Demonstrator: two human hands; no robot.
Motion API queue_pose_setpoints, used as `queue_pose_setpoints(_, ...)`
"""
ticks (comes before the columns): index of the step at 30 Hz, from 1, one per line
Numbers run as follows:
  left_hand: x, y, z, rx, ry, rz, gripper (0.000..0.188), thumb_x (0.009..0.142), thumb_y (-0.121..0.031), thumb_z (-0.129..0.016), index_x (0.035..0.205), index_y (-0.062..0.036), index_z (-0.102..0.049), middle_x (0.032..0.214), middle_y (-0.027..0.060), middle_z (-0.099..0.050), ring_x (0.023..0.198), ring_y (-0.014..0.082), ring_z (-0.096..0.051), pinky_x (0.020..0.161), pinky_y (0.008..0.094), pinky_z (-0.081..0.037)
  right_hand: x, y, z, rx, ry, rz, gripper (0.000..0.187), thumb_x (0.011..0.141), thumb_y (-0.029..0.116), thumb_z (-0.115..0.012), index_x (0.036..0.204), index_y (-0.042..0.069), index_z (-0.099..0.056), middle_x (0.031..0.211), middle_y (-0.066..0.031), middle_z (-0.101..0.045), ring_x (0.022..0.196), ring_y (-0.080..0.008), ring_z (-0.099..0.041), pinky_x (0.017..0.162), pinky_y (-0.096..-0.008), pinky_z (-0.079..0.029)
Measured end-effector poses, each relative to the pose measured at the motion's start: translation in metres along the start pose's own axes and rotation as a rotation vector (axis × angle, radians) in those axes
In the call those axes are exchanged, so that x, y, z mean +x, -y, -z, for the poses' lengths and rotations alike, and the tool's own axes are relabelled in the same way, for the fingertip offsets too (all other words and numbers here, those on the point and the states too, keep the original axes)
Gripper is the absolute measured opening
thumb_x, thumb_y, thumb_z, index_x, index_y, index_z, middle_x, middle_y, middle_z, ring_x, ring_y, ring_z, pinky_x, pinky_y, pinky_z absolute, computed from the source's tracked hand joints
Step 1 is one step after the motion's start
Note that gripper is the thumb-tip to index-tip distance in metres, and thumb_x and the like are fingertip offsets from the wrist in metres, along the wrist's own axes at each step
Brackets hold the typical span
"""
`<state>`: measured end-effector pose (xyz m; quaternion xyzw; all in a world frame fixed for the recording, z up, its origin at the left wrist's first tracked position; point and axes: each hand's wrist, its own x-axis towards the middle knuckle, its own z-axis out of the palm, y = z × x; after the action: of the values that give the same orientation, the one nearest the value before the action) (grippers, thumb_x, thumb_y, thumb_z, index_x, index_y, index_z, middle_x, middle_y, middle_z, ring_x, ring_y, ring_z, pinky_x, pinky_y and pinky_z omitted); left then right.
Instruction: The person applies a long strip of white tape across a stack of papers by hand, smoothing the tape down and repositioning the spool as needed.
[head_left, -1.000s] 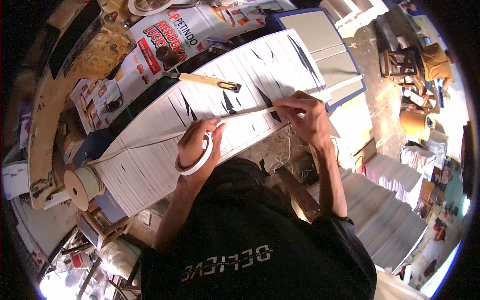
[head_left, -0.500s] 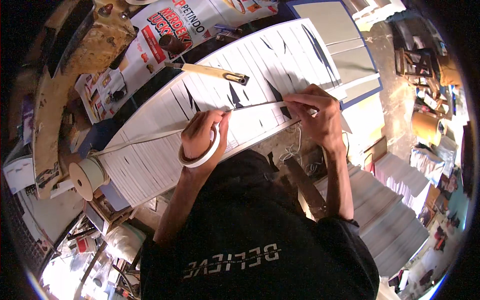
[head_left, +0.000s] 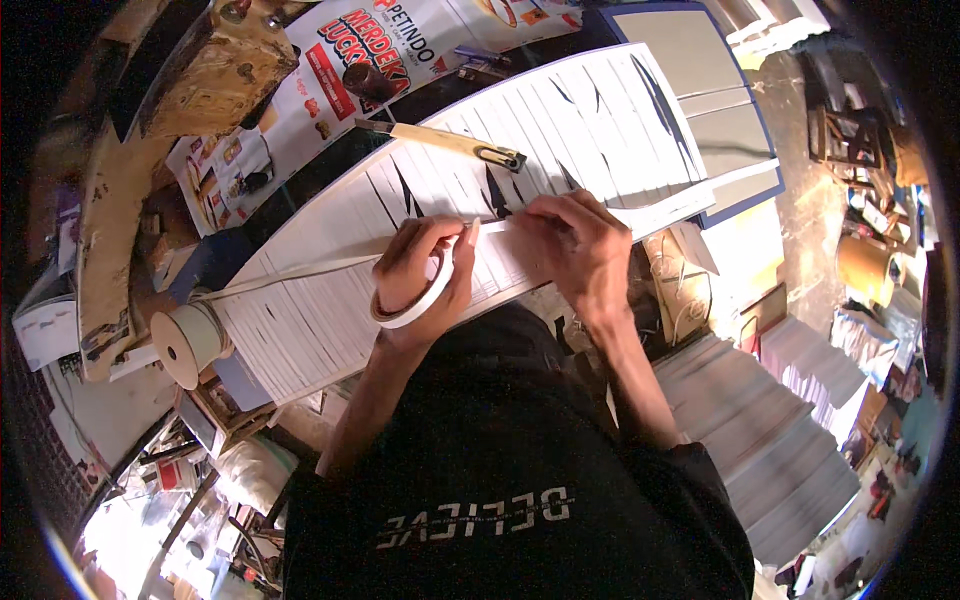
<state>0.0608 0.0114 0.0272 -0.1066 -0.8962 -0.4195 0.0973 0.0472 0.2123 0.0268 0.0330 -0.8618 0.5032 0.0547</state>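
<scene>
A long white panel (head_left: 620, 120) with thin lines and black leaf-shaped marks lies slantwise before me. Hooped around my left hand (head_left: 418, 262) is a roll of white tape (head_left: 408, 316); thumb and forefinger pinch together at the panel's surface. Close by on its right, my right hand (head_left: 588, 245) bends over the panel with curled fingers, slightly blurred; what lies between the fingertips is hidden. A narrow pale strip (head_left: 315, 270) runs along the panel from the left into my left hand. Beyond the hands, a yellowish cutter knife (head_left: 440, 140) rests on the panel.
A spool (head_left: 180, 350) of pale band sits at the panel's left end. Behind lie a printed sheet (head_left: 320, 90) and a worn wooden block (head_left: 225, 75). A blue-edged grey board (head_left: 735, 140) is at the far right, with stacked sheets (head_left: 750, 420) below it.
My right hand has moved left along the panel, nearer to my left hand. The left hand keeps its pinch and the tape roll. The whole view has shifted slightly.
</scene>
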Motion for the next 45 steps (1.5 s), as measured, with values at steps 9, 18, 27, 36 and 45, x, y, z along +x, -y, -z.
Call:
queue_pose_setpoints(9, -0.01, 0.016, 0.036, 0.016, 0.025, 0.023, 0.019, 0.087, -0.008, -0.085, 0.085, -0.0005, -0.068, 0.107, 0.0158, -0.078, 0.088, 0.0202, -0.077, 0.071, 0.0314, -0.061, 0.007, -0.006, 0.035, -0.097, 0.055, -0.058, 0.029, 0.079, -0.014, -0.074, 0.102, 0.003, -0.08, 0.092, -0.0091, -0.076, 0.083, -0.0176, -0.073, 0.077, -0.0291, -0.058)
queue_pose_setpoints(18, -0.011, 0.019, 0.026, 0.027, -0.05, 0.034, 0.015, 0.086, -0.005, -0.085, 0.087, -0.0014, -0.071, 0.102, 0.0123, -0.078, 0.09, 0.0203, -0.076, 0.075, 0.0304, -0.06, 0.007, -0.009, 0.031, -0.137, 0.03, -0.011, 0.029, 0.076, -0.009, -0.072, 0.1, 0.006, -0.079, 0.093, -0.0109, -0.076, 0.081, -0.0256, -0.075, 0.071, -0.0332, -0.059)
queue_pose_setpoints(27, -0.009, 0.02, 0.023, 0.045, -0.07, -0.047, 0.018, 0.083, -0.003, -0.087, 0.084, -0.001, -0.069, 0.099, 0.0129, -0.077, 0.086, 0.0244, -0.077, 0.073, 0.033, -0.06, 0.003, -0.01, 0.027, -0.159, -0.008, 0.002, 0.026, 0.082, -0.009, -0.072, 0.101, 0.007, -0.078, 0.094, -0.0107, -0.076, 0.082, -0.0248, -0.075, 0.072, -0.0337, -0.058)
queue_pose_setpoints(36, -0.013, 0.019, 0.025, 0.03, -0.058, -0.072, 0.018, 0.084, -0.001, -0.085, 0.086, 0.0002, -0.068, 0.1, 0.0153, -0.077, 0.087, 0.0253, -0.077, 0.071, 0.0336, -0.061, 0.003, -0.003, 0.025, -0.169, -0.02, -0.022, 0.021, 0.082, -0.006, -0.075, 0.1, 0.005, -0.078, 0.094, -0.0109, -0.075, 0.083, -0.025, -0.074, 0.074, -0.0342, -0.058)
queue_pose_setpoints(45, -0.013, 0.018, 0.018, 0.12, -0.098, -0.098, 0.016, 0.082, 0.0, -0.086, 0.086, -0.0017, -0.07, 0.098, 0.0112, -0.078, 0.087, 0.0258, -0.076, 0.075, 0.0344, -0.06, -0.001, -0.005, 0.021, -0.209, -0.04, -0.017, 0.024, 0.08, -0.006, -0.078, 0.102, 0.004, -0.077, 0.097, -0.0116, -0.075, 0.086, -0.0261, -0.074, 0.079, -0.0329, -0.058)
